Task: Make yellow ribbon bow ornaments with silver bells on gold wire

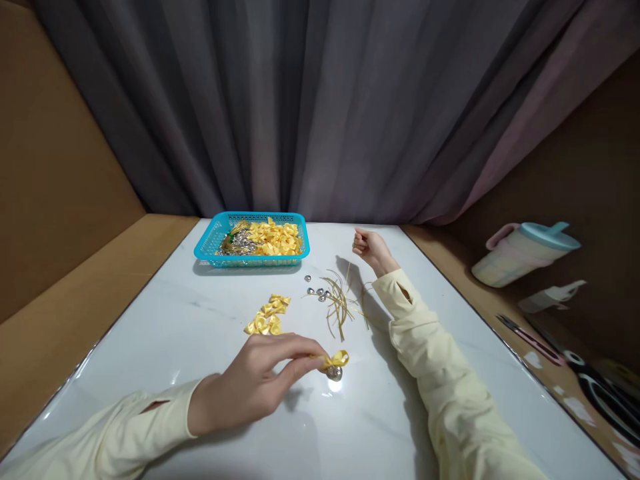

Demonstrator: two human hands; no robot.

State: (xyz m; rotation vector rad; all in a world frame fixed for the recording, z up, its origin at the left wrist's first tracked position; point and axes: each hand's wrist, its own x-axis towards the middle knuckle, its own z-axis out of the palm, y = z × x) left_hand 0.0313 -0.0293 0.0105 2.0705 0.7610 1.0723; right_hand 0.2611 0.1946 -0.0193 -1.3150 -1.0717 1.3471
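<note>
Left hand (250, 387) fingers pinched; right hand (371, 250) raised, fisted.

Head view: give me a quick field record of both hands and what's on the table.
left hand: pinches a yellow ribbon bow with a silver bell under it
right hand: raised past the gold strings, fingers closed on a thin strand
loose bows: small pile mid-table
loose bells: beside the strings
blue basket: at far edge, holds bows and bells
surface: white table

One blue basket (210, 241). One lidded cup (525, 253). Two hands: left hand (250, 383), right hand (371, 250). Roughly five loose silver bells (318, 293). Yellow bows (267, 319) too heaped to count.
</note>
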